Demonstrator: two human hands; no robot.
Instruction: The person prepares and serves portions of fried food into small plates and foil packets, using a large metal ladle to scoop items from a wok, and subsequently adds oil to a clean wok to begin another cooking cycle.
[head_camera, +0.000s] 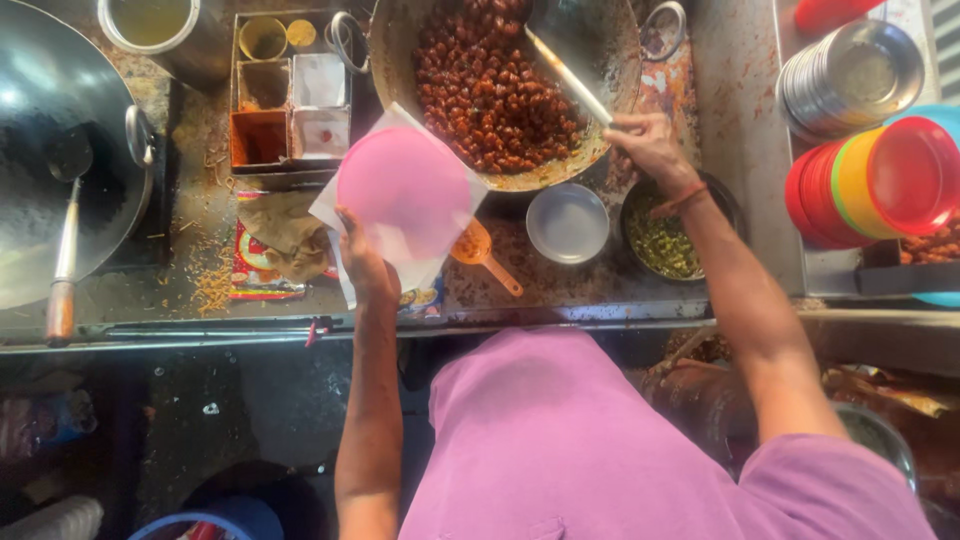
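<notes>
The left hand (362, 262) holds a pink plate (404, 193) with a sheet of white paper (335, 205) under it, just in front of the big pan (400, 60). The pan is full of small red-brown bits of food (490, 85). The right hand (650, 145) grips a long metal spatula (568, 78) that reaches into the pan. A small steel bowl (567, 223) sits near the pan's front edge. Stacked colored plates (870, 185) lie far to the pan's right.

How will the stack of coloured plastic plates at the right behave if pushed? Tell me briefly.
The stack of plastic plates lies on its side, so it would probably slide or fan apart. Being thin plastic, it likely feels light. The steel bowls nearby could get knocked.
</notes>
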